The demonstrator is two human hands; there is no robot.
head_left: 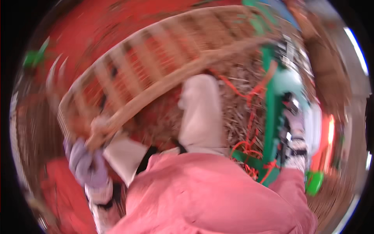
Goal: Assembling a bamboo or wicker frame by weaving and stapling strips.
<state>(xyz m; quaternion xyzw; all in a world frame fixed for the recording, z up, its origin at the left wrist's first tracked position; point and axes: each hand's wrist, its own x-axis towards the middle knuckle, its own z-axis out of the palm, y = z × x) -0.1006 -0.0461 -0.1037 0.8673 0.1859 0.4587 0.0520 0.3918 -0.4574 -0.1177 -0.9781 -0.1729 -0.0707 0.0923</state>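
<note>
A wooden slatted frame, long and curved in this view, slants from lower left to upper right in front of me. My left hand, in a pale lavender glove, closes around its near left end. At the right, my gloved right hand is beside a green frame. A dark, partly metallic object is at its fingers. Motion blur hides what that object is and how the fingers lie.
Orange cord hangs in loops by the green frame. Wood shavings or scraps cover the floor near my knee. Red surfaces are behind the slats and at lower left. A brown upright shape stands far right.
</note>
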